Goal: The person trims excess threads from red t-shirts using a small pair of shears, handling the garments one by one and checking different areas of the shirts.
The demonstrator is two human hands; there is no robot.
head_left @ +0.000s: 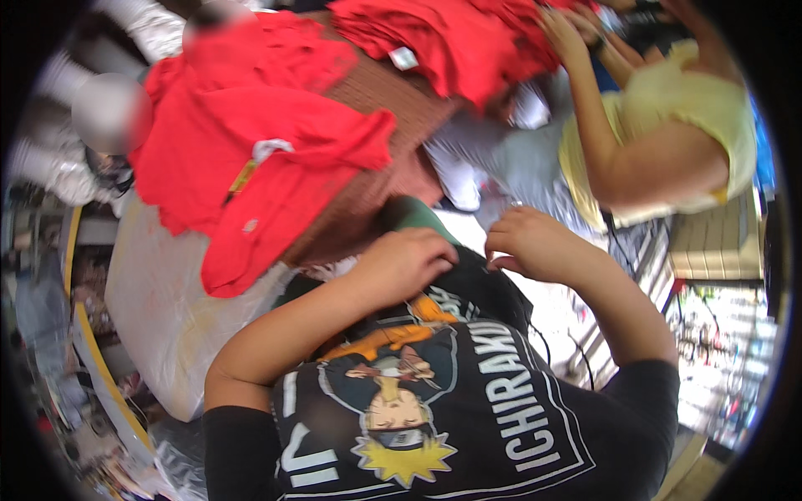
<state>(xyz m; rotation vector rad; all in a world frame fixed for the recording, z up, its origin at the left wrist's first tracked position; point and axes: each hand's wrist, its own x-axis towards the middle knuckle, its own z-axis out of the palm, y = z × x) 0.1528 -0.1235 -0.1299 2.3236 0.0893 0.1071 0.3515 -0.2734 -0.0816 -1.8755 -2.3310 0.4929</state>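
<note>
Both my hands are in front of my body, over the lower part of the black printed T-shirt (501, 309) that I wear. My left hand (408, 263) has its fingers curled down at the shirt's edge. Opposite it, my right hand (535, 242) bends its fingers and thumb together on the same black cloth. The fingertips are partly hidden, but both hands seem to grip the shirt. Ahead and to the left, a heap of red garments (276, 192) lies on a brown surface (393, 96). On the heap rests a narrow yellow tool (242, 179) beside a white tag (271, 149).
At the right a person in a yellow top (660, 142) handles more red garments (451, 50). A plastic-covered pale surface (159, 292) stands on my left. Beyond my hands is a green rounded object (411, 214). Cream crates (714, 242) are stacked at the right.
</note>
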